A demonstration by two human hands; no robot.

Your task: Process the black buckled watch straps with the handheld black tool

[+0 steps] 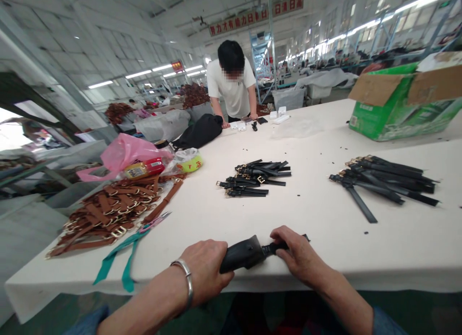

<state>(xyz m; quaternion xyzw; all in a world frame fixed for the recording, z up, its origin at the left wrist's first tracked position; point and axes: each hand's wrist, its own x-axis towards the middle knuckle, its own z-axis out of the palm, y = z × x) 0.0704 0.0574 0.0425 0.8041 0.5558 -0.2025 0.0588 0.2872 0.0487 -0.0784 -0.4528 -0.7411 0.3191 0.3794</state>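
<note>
My left hand (207,265), with a silver bangle at the wrist, is wrapped around a thick black handheld tool (240,253) whose exact kind I cannot make out. The tool's wide end points right. There it meets a short black strap (269,250), pinched between the fingers and thumb of my right hand (299,255). Part of the strap is hidden by those fingers. Beyond my hands lies a pile of black buckled straps (258,176). A second heap of black straps (390,178) rests farther right.
Brown straps with metal rings (108,210) are heaped at left, beside scissors (155,223) with teal ribbon (117,255). Behind them are a pink plastic bag (126,154) and a black bag (200,132). A green carton (400,104) stands back right. A person (233,84) leans over the far edge.
</note>
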